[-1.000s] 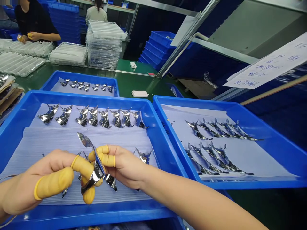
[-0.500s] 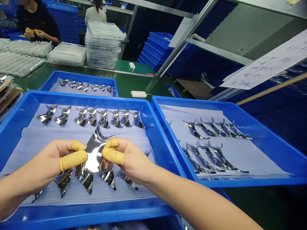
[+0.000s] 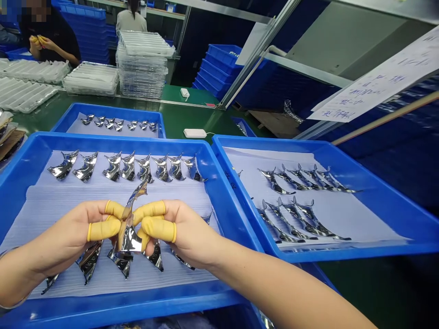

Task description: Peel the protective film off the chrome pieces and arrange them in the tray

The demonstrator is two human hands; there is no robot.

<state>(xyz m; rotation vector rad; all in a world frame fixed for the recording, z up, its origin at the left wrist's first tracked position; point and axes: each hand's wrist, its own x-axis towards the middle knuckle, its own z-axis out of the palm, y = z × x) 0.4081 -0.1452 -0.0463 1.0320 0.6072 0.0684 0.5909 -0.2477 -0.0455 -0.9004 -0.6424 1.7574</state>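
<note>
Between my two hands I hold a shiny curved chrome part [image 3: 127, 240], turned partly edge-on above the near blue tray [image 3: 228, 201]. My left hand [image 3: 85, 224] pinches its left side with fingers in yellow finger cots. My right hand [image 3: 174, 228], in the same yellow cots, grips its right side. Behind it, a row of similar chrome parts [image 3: 145, 169] lies on the white paper liner [image 3: 51, 205]. Several more chrome parts [image 3: 89, 262] lie below my hands, partly covered by them.
At right, a second blue tray [image 3: 377, 201] holds two rows of slimmer chrome parts [image 3: 307, 217]. A smaller blue tray [image 3: 163, 123] sits behind. Farther back are stacked clear trays [image 3: 142, 68], a white box with a cable [image 3: 195, 133], and a person [image 3: 51, 36] wearing yellow finger cots.
The chrome part has been turned from its broad face towards edge-on, while both hands keep hold of it. My right fingers have shifted on it. The view has moved slightly.
</note>
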